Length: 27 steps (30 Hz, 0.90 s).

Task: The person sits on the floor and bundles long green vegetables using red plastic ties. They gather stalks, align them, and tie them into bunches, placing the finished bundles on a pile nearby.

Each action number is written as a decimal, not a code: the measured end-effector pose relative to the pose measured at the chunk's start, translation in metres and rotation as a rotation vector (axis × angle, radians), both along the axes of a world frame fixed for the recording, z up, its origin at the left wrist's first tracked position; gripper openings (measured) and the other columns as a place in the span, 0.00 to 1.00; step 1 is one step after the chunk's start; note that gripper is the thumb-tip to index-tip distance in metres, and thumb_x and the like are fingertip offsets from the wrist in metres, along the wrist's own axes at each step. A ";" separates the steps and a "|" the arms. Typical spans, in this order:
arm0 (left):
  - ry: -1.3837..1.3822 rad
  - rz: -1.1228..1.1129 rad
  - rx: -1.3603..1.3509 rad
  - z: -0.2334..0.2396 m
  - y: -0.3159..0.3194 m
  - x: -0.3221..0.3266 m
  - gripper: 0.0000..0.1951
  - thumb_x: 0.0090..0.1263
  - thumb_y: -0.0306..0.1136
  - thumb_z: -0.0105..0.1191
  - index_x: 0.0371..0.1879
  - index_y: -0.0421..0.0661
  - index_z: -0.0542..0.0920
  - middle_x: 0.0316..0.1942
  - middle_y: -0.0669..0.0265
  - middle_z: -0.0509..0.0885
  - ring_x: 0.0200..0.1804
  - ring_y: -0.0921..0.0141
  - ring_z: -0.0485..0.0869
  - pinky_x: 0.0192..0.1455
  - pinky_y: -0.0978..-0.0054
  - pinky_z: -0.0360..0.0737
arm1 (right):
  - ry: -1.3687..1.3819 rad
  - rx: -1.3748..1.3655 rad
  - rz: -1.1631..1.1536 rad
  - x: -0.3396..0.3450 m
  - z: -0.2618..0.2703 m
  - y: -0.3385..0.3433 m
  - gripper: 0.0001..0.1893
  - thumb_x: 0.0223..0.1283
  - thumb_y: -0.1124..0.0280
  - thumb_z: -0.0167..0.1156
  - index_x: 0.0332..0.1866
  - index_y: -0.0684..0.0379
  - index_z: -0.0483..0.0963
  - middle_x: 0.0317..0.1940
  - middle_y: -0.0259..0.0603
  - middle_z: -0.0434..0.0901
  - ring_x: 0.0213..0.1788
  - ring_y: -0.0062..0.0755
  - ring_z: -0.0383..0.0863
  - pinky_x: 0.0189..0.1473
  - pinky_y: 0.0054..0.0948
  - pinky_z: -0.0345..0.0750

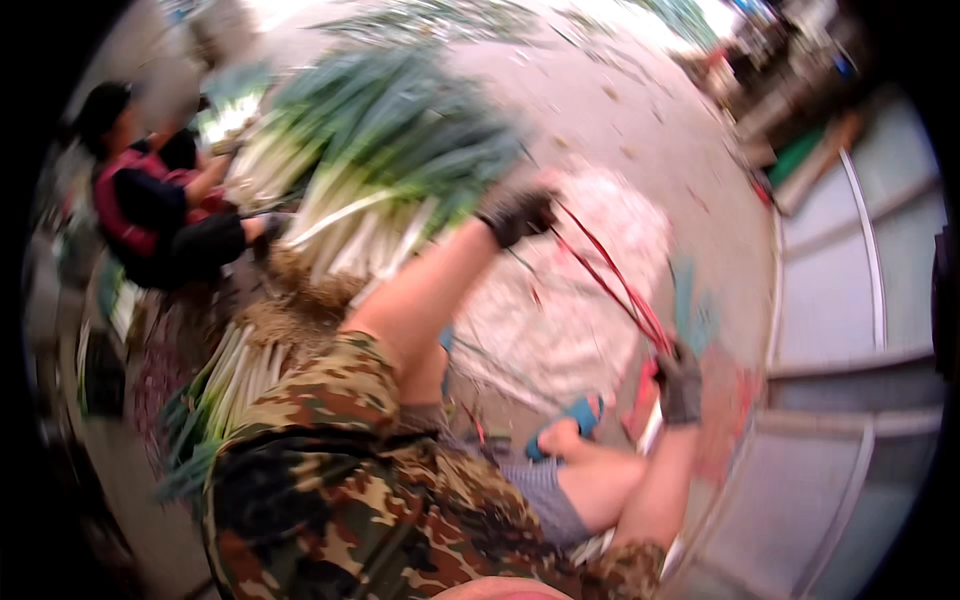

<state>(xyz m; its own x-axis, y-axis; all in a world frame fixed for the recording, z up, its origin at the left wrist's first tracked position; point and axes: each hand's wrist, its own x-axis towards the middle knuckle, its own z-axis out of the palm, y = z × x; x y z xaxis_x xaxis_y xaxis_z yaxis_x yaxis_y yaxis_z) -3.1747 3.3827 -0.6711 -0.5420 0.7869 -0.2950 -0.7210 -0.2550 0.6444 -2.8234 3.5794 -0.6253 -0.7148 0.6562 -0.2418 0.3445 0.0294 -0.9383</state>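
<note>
Red ties, like thin straps or cords (619,277), stretch between my two gloved hands. My left hand (523,214), in a dark glove, is closed on one end of them, above the edge of a pale woven sheet (570,300). In a grey glove, my right hand (679,384) grips their other end, low on the right beside the sheet. A large pile of green onions or leeks (375,157) lies just left of my left hand, white stalks and roots towards me. Motion blur hides the details of my fingers.
More long onions (240,375) lie by my left side. At the left a co-worker (157,187) sits beside another pile (262,157). Loose leaves (435,22) are strewn on the floor ahead. Framed panels (825,285) stand at the right, with clutter (787,75) beyond.
</note>
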 end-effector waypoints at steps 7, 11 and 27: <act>-0.234 0.234 -0.011 -0.007 0.004 -0.008 0.12 0.65 0.26 0.51 0.47 0.46 0.76 0.23 0.68 0.79 0.30 0.66 0.80 0.38 0.64 0.80 | 0.178 -0.214 -0.192 0.003 -0.001 0.004 0.12 0.59 0.77 0.61 0.49 0.61 0.76 0.29 0.33 0.78 0.31 0.23 0.80 0.37 0.25 0.82; -0.233 0.302 -0.030 -0.005 0.004 -0.015 0.10 0.67 0.25 0.48 0.46 0.46 0.76 0.24 0.67 0.79 0.31 0.64 0.81 0.41 0.61 0.80 | 0.268 -0.380 -0.155 0.003 0.010 0.001 0.12 0.62 0.77 0.57 0.50 0.61 0.76 0.29 0.33 0.77 0.29 0.24 0.79 0.34 0.25 0.80; 0.464 0.430 0.012 0.011 0.007 0.001 0.12 0.63 0.28 0.56 0.46 0.44 0.79 0.32 0.67 0.84 0.32 0.74 0.81 0.38 0.78 0.78 | 0.126 -0.354 -0.266 0.006 -0.005 0.016 0.11 0.63 0.71 0.57 0.50 0.57 0.76 0.28 0.30 0.77 0.28 0.19 0.76 0.31 0.22 0.78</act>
